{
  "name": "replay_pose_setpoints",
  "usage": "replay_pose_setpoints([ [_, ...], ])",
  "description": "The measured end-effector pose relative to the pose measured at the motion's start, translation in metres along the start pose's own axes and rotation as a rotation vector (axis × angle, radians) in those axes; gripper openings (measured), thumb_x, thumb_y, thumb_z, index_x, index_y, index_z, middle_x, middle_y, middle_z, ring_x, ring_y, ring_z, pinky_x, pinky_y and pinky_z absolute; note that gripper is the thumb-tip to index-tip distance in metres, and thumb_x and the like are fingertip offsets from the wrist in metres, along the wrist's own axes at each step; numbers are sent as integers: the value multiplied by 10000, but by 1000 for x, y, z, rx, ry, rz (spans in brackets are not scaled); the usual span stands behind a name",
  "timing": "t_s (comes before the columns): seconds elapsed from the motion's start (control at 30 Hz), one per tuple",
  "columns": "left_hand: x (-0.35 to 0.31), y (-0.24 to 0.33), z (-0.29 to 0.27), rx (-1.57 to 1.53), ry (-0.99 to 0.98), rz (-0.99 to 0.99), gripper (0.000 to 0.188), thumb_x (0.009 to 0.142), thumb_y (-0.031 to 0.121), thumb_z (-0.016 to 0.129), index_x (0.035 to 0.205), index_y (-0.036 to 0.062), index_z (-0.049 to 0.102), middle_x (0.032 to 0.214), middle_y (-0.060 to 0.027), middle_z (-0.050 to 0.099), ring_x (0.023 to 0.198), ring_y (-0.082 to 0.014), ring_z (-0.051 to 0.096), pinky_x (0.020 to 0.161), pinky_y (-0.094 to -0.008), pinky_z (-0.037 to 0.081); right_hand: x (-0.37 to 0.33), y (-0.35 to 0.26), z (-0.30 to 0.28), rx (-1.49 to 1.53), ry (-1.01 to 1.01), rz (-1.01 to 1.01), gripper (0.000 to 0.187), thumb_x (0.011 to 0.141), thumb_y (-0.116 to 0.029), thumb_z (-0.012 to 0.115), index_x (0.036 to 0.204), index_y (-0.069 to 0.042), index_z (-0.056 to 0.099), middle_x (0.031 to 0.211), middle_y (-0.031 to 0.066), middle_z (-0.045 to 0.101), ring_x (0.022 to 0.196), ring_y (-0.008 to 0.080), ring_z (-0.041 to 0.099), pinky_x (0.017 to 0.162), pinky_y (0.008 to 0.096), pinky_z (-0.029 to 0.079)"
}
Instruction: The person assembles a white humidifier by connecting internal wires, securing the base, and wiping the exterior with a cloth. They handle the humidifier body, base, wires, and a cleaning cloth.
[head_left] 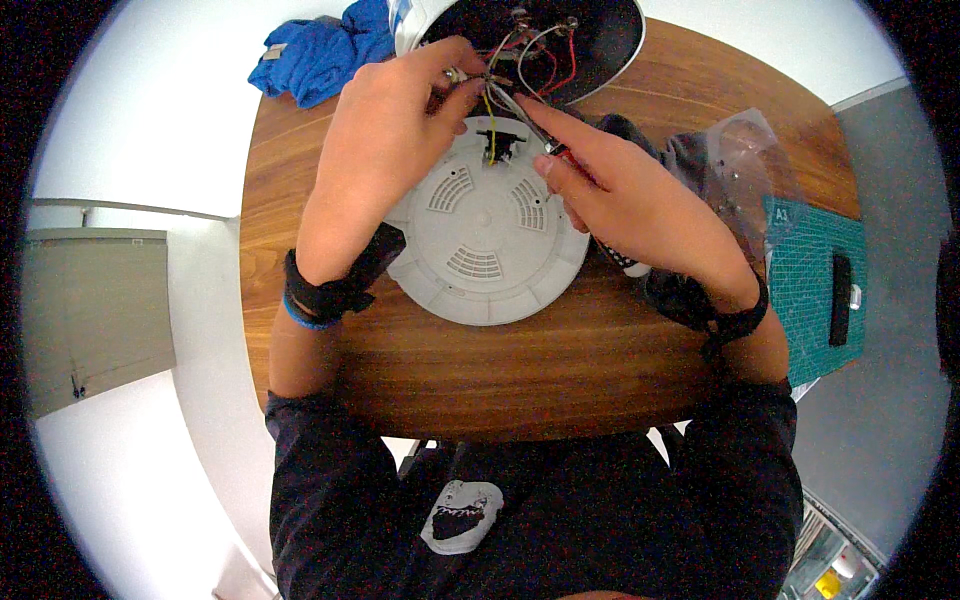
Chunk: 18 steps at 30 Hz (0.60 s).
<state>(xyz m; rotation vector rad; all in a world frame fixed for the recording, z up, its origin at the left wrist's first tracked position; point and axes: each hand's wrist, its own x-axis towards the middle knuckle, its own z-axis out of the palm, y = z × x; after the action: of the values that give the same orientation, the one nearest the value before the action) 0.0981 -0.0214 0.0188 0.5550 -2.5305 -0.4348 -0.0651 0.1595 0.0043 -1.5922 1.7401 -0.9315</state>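
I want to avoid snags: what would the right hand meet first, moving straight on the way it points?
The right hand, led by its red-handled tool, would probably meet the wires beside the left hand first; the tool's tip appears to be at them, though depth is unclear.

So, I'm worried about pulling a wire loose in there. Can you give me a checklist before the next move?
1. Wires steadied: ok; the left hand pinches them at the junction.
2. Tool under control: ok; the right hand grips the red-handled metal tool, its tip at the wires.
3. Wire joint sound: cannot tell; fingers and tool cover it.
4. Slack in the yellow wire: cannot tell; its upper end is hidden.
5. Round vented base resting on the tabletop: ok.
6. Open appliance shell fully in view: not ok; the picture cuts it off.
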Motion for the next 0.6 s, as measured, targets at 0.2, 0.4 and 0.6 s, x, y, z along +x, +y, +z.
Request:
replay_pose_setpoints([
  [0.2, 0, 0, 2, -53, 63, 11, 149, 946, 183, 751, 1075, 110, 744, 829, -191, 759, 793, -400, 752, 692, -470, 601, 2, -7, -7, 152, -84, 104, 600, 1117, -179, 565, 1683, -143, 369, 793, 6, 596, 663, 98, 582, 597, 280, 498],
  [0.4, 0, -3, 5, -97, 83, 27, 119, 943, 185, 748, 1032, 106, 738, 787, -189, 729, 750, -413, 724, 659, -487, 574, 6, -6, -5, 365, -111, 221, 498, 1134, -187, 540, 1609, -73, 438, 921, 38, 681, 677, 95, 619, 583, 267, 515],
  [0.6, 1, -6, 10, -109, 127, 77, 97, 941, 169, 741, 1014, 106, 731, 753, -190, 705, 738, -425, 707, 663, -490, 565, 3, 6, -2, 327, -17, 160, 400, 1119, -278, 592, 1400, -23, 466, 928, 91, 710, 678, 142, 675, 588, 322, 552],
])
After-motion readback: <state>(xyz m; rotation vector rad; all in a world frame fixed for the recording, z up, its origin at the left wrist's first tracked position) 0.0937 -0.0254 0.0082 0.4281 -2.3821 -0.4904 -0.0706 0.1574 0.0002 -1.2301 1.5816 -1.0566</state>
